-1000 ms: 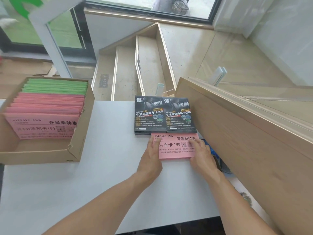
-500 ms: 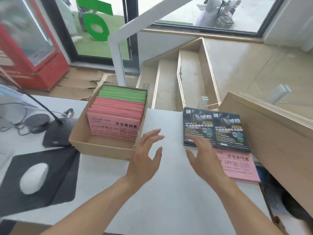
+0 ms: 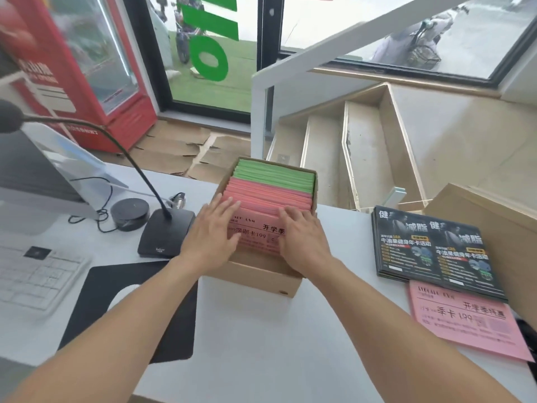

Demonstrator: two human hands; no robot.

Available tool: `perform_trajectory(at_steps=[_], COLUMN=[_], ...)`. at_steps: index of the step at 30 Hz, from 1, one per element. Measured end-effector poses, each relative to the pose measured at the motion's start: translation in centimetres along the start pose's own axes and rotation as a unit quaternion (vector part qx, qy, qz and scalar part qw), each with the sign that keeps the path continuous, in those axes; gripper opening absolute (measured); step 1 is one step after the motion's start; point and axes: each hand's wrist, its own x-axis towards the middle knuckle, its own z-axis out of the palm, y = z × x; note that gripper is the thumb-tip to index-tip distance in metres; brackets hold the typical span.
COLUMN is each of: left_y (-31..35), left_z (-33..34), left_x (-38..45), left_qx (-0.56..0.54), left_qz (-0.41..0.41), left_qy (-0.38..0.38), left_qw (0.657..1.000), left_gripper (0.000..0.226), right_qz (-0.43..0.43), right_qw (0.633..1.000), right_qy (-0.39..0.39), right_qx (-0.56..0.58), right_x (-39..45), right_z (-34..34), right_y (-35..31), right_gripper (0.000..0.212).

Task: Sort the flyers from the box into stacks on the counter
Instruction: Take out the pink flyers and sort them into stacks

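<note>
Counter (image 3: 261, 330): hands now (both) on box flyers (image 3: 261, 228)

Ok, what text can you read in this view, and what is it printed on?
"开学季", "学期卡199": front pink flyer in the box, partly covered by the left hand and right hand.
"减脂", "牛油果健身年卡活动", "588": black flyers.
"季卡 199": pink flyer on the counter; its header is blurred.
Red fridge lettering: blurred.

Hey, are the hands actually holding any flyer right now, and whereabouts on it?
Nothing gripped: left hand and right hand lie flat on the pink flyers in the box.
</note>
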Motion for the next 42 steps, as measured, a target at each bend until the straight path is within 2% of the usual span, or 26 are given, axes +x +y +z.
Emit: perform_trajectory(at_steps=[4,7,11,17,19,28,31,34,36,39,42], left_y=[0.0,0.0,0.3,0.5,0.6,0.5,0.3,0.0,-0.1,0.0,0.0], left_z=[0.7,0.6,0.2,-0.2,-0.3,0.1,0.2,0.4,0.6,0.5,0.1], left_x=[0.2,0.1,-0.2,-0.6,-0.6,-0.5,-0.5,-0.4,-0.2,-0.3,-0.7], left_qx=[0.018,-0.024,-0.055,-0.100,-0.112,-0.121,-0.110,-0.095,-0.084,-0.098,-0.139], left_qz=[-0.008,-0.017,-0.032,-0.073,-0.082,-0.087,-0.078,-0.056,-0.050,-0.046,-0.029], left_qy=[-0.014,0.019,0.034,0.082,0.089,0.102,0.111,0.105,0.093,0.101,0.139], left_qw=[1.000,0.999,0.997,0.989,0.986,0.984,0.985,0.988,0.991,0.989,0.980], left_gripper=[0.075,0.068,0.054,0.019,0.014,0.019,0.030,0.046,0.044,0.040,0.047], right_qz=[0.023,0.030,0.030,0.023,0.020,0.001,-0.003,-0.005,-0.006,-0.021,-0.057], right_qw=[1.000,0.998,0.994,0.990,0.991,0.987,0.993,0.999,0.999,0.993,0.975], right_qy=[-0.001,0.044,0.104,0.137,0.131,0.158,0.110,0.040,0.028,0.105,0.192], right_qx=[-0.018,0.021,0.034,0.023,0.032,-0.010,0.039,-0.009,-0.021,0.047,0.101], right_x=[-0.4,-1.0,-1.0,-1.1,-1.1,-1.3,-1.5,-1.2,-1.2,-1.6,-2.4], right_z=[1.7,2.4,2.5,2.7,2.6,2.5,2.1,1.8,1.6,1.6,0.8], right_y=[-0.5,-0.4,-0.5,-0.5,-0.5,-0.5,-0.9,-1.1,-1.1,-0.9,-0.8], right_gripper=[0.070,0.059,0.042,0.034,0.036,0.050,0.062,0.055,0.051,0.046,0.044])
